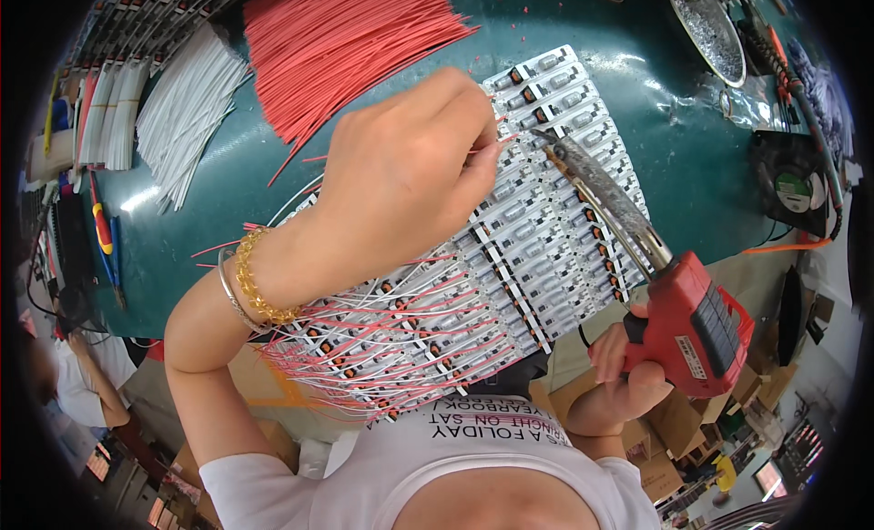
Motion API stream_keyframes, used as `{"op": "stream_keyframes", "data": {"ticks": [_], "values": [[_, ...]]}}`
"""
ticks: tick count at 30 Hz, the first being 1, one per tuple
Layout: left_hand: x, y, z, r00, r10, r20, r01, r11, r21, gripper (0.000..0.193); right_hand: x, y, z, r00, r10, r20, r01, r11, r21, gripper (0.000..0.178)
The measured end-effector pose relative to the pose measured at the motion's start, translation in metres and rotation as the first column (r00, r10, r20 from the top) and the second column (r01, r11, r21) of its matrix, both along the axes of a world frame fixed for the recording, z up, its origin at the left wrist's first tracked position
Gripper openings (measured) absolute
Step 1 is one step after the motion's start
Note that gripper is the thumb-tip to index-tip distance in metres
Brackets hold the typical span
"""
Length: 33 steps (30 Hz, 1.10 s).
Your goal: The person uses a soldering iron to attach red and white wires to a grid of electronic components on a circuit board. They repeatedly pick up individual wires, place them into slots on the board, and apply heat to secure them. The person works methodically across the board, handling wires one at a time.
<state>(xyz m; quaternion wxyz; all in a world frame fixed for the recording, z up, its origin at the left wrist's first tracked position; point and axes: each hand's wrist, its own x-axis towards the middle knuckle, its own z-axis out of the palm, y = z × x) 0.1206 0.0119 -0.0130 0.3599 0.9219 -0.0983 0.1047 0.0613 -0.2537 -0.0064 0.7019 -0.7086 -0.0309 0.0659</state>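
My left hand [405, 161] is closed in a pinch over the upper part of a panel of small circuit boards [533, 229]. Between its fingertips is a thin red wire [505, 139], and its end sticks out to the right over the boards. In my right hand [626, 371] is a red soldering gun [687, 325] with a long metal barrel. Its dark tip points up and left, close to the wire's end; whether they touch I cannot tell. Red and white wires [401, 334] hang from the panel's left rows. My left forearm covers part of them.
Bundles of red wires [346, 47] and white wires [191, 107] lie on the green table [196, 211]. A metal dish [706, 29] stands at the far right, beside a solder spool [794, 188]. Pliers [102, 229] lie at the left. Another person [86, 375] is at lower left.
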Motion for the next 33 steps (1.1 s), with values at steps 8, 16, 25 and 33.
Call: {"op": "stream_keyframes", "data": {"ticks": [8,16,25,33], "values": [[0.0,-0.004,-0.003,0.999,0.029,0.046,-0.03,0.999,0.017,0.011,-0.008,-0.008,-0.013,0.999,-0.048,0.016,0.049,0.997,-0.062,0.067],[0.0,-0.005,-0.007,0.995,0.051,0.086,-0.054,0.998,0.039,0.013,-0.004,0.006,0.006,0.996,-0.085,0.013,0.085,0.994,-0.061,0.076],[0.001,-0.004,-0.008,0.994,0.023,0.106,-0.029,0.998,0.052,0.012,-0.003,0.004,-0.001,0.999,0.004,-0.043,-0.007,0.998,-0.06,0.07],[-0.001,-0.003,-0.006,0.994,0.034,0.1,-0.039,0.998,0.044,0.012,-0.023,-0.035,-0.035,0.99,-0.143,-0.011,0.143,0.989,0.022,0.072]]}}
